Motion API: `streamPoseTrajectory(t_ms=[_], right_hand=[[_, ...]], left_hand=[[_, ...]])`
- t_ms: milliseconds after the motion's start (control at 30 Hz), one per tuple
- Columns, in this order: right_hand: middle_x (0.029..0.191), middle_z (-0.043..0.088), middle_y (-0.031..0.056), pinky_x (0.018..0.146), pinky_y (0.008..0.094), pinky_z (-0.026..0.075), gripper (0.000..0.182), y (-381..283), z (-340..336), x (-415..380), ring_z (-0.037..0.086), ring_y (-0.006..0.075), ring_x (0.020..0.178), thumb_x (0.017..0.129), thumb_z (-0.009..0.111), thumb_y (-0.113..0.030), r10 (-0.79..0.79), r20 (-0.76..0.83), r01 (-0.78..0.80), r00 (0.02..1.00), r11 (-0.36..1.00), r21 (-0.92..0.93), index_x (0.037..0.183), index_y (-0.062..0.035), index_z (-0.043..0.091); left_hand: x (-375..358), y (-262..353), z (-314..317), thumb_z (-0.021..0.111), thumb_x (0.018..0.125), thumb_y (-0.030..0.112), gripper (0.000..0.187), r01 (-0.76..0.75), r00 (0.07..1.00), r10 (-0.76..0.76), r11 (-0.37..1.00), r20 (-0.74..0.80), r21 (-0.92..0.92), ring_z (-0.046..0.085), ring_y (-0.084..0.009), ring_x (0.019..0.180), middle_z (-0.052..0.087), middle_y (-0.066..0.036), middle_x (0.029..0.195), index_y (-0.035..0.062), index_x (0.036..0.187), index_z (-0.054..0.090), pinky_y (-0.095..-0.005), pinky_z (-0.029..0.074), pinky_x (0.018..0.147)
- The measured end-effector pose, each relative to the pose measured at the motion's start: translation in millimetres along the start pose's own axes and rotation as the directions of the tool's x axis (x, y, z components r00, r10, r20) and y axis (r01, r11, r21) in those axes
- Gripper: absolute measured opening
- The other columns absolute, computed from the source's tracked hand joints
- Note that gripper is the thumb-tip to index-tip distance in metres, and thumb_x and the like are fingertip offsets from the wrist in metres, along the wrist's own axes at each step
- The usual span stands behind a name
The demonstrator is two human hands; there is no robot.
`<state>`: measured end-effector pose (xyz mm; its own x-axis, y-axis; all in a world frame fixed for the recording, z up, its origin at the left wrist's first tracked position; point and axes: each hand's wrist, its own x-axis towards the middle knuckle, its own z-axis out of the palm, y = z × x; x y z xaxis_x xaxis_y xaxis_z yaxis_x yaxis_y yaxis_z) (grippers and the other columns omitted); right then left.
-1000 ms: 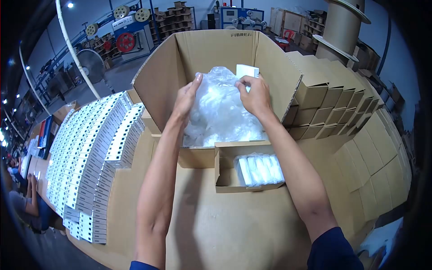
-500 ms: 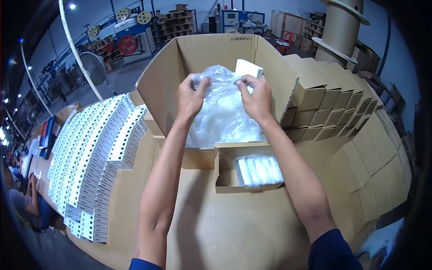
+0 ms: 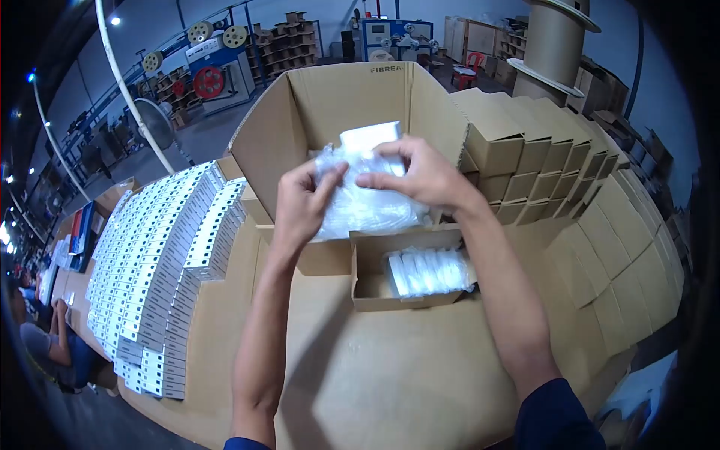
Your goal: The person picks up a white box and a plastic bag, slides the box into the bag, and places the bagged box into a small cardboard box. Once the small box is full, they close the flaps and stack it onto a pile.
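My left hand (image 3: 301,201) is closed on the edge of a clear plastic bag (image 3: 327,159), its thumb pressed on the film. A white box (image 3: 369,136) stands up at the bag, its upper end showing above the film. My right hand (image 3: 426,177) grips this box, thumb in front and fingers curled over its right side. Both hands are over a large open cardboard carton (image 3: 262,142), where more clear plastic bags (image 3: 375,214) lie heaped. Below, a small open cardboard box (image 3: 405,303) holds a row of white boxes in clear plastic (image 3: 431,272) on its right side.
Stacked white boxes with small dark squares (image 3: 142,277) cover the table's left side. Folded brown cartons (image 3: 517,154) are piled at the right, beside flat cardboard pieces (image 3: 622,262). The table (image 3: 390,375) is brown. A person (image 3: 56,345) sits at the far left.
The white box has moved left and down, from behind my right fingers to the bag. My right hand has turned inward and come lower; my left hand has also dropped with the bag.
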<state>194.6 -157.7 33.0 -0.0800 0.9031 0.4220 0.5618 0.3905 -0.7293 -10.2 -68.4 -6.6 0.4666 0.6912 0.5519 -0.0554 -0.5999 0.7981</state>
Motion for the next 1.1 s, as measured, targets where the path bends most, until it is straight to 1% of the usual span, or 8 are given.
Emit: streamPoseTrajectory(t_ms=[167, 267, 367, 500, 633, 767, 900, 1100], right_hand=[[0.063, 0.050, 0.0009, 0.059, 0.0330, 0.036, 0.034, -23.2, 36.0, -92.9, 0.041, 0.0097, 0.063, 0.097, 0.073, -0.025, 0.118, -0.341, -0.059, 0.933, 0.982, 0.179, 0.078, 0.0030, 0.072], [0.077, 0.065, 0.0016, 0.068, 0.0261, 0.043, 0.036, -32.8, 56.1, -159.0, 0.051, 0.0077, 0.071, 0.102, 0.069, -0.026, 0.164, -0.481, -0.014, 0.861, 0.953, 0.301, 0.079, 0.0013, 0.073], [0.091, 0.072, 0.0049, 0.077, 0.0260, 0.050, 0.036, -37.8, 72.9, -224.3, 0.062, 0.0105, 0.080, 0.104, 0.065, -0.027, 0.488, -0.366, -0.151, 0.792, 0.738, 0.658, 0.086, 0.0025, 0.074], [0.092, 0.073, 0.0080, 0.080, 0.0294, 0.054, 0.031, -49.8, 100.6, -295.9, 0.067, 0.0128, 0.083, 0.104, 0.063, -0.023, 0.713, -0.155, -0.229, 0.684, 0.411, 0.882, 0.090, 0.0026, 0.073], [0.100, 0.073, 0.0088, 0.086, 0.0304, 0.055, 0.031, -58.0, 135.7, -346.5, 0.068, 0.0140, 0.095, 0.107, 0.059, -0.024, 0.749, 0.068, -0.364, 0.660, 0.238, 0.901, 0.106, 0.0037, 0.073], [0.133, 0.062, 0.0105, 0.097, 0.0319, 0.052, 0.054, -70.3, 131.3, -375.9, 0.061, 0.0136, 0.117, 0.104, 0.066, -0.030, 0.649, 0.156, -0.256, 0.745, 0.062, 0.965, 0.142, 0.0055, 0.054], [0.136, 0.060, 0.0113, 0.094, 0.0310, 0.051, 0.064, -66.0, 155.3, -413.5, 0.062, 0.0153, 0.114, 0.088, 0.086, -0.027, 0.499, -0.105, -0.157, 0.860, 0.455, 0.876, 0.137, 0.0045, 0.059], [0.106, 0.070, 0.0097, 0.087, 0.0333, 0.050, 0.026, -81.8, 179.3, -415.5, 0.063, 0.0171, 0.100, 0.094, 0.079, -0.024, 0.657, -0.335, -0.343, 0.676, 0.682, 0.646, 0.095, 0.0013, 0.079]], left_hand=[[-105.2, 28.6, 12.9, 0.068, 0.101, 0.017, 0.022, 0.241, 0.953, -0.172, 0.930, 0.250, -0.278, 0.061, -0.0083, 0.092, 0.070, -0.003, 0.099, -0.0041, 0.107, 0.074, -0.0259, 0.049, 0.077], [-182.9, 58.2, 26.8, 0.066, 0.102, 0.011, 0.016, 0.508, 0.857, -0.351, 0.697, 0.377, -0.506, 0.058, -0.0110, 0.101, 0.066, -0.004, 0.103, -0.0031, 0.097, 0.072, -0.0285, 0.046, 0.085], [-247.0, 51.7, 10.1, 0.069, 0.096, 0.006, 0.012, 0.397, 0.842, -0.068, 0.750, 0.536, -0.529, 0.062, -0.0190, 0.096, 0.063, -0.010, 0.103, -0.0006, 0.089, 0.062, -0.0309, 0.049, 0.090], [-273.3, 87.0, 32.9, 0.080, 0.080, 0.002, 0.017, -0.010, 0.998, 0.005, 0.997, -0.062, -0.070, 0.062, -0.0256, 0.113, 0.065, -0.016, 0.114, 0.0039, 0.094, 0.071, -0.0386, 0.050, 0.100], [-276.2, 115.6, 35.6, 0.078, 0.079, 0.003, 0.016, -0.474, 0.830, 0.380, 0.866, 0.409, 0.158, 0.066, -0.0305, 0.102, 0.070, -0.015, 0.108, 0.0027, 0.095, 0.073, -0.0362, 0.055, 0.085], [-333.4, 100.3, 72.4, 0.071, 0.093, 0.006, 0.009, 0.206, 0.978, -0.207, 0.978, -0.026, -0.037, 0.062, -0.0156, 0.062, 0.067, -0.009, 0.072, -0.0020, 0.090, 0.069, -0.0290, 0.049, 0.061], [-360.9, 104.1, 92.8, 0.065, 0.101, 0.010, 0.018, 0.379, 0.915, -0.388, 0.920, -0.109, -0.100, 0.054, -0.0061, 0.064, 0.063, -0.002, 0.071, -0.0016, 0.087, 0.065, -0.0262, 0.045, 0.058], [-390.2, 101.4, 104.6, 0.058, 0.106, 0.017, 0.021, 0.407, 0.838, -0.474, 0.873, -0.272, -0.267, 0.046, -0.0046, 0.070, 0.053, 0.003, 0.077, 0.0011, 0.093, 0.059, -0.0233, 0.039, 0.061]])
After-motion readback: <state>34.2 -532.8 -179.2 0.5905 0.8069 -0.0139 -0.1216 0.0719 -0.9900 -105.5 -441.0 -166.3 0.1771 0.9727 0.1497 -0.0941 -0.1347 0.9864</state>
